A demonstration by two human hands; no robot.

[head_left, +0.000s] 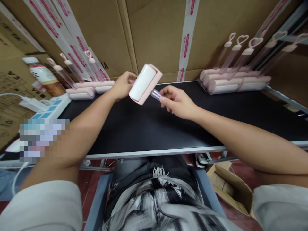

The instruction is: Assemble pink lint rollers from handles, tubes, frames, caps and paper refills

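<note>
A pink and white lint roller (143, 84) is held up above the black tabletop, tilted. My right hand (178, 102) pinches its short clear handle (156, 94) between thumb and fingers. Close beside the roller's left side is my left hand (122, 86), its fingers curled. The roller head partly hides those fingertips, so whether they touch or grip it does not show. Behind my left hand lies a small group of lint rollers (80, 93) with clear handles standing up and loop ends. A larger stack of the same rollers (237, 85) rests at the right, with heart-shaped loops.
A cardboard wall (156, 35) with strips of printed tape rises behind the black tabletop (154, 131). On the left stand a drink bottle (47, 77) and a white power strip (51, 107) with a plugged-in cable. An open cardboard box (231, 189) sits on the floor at right.
</note>
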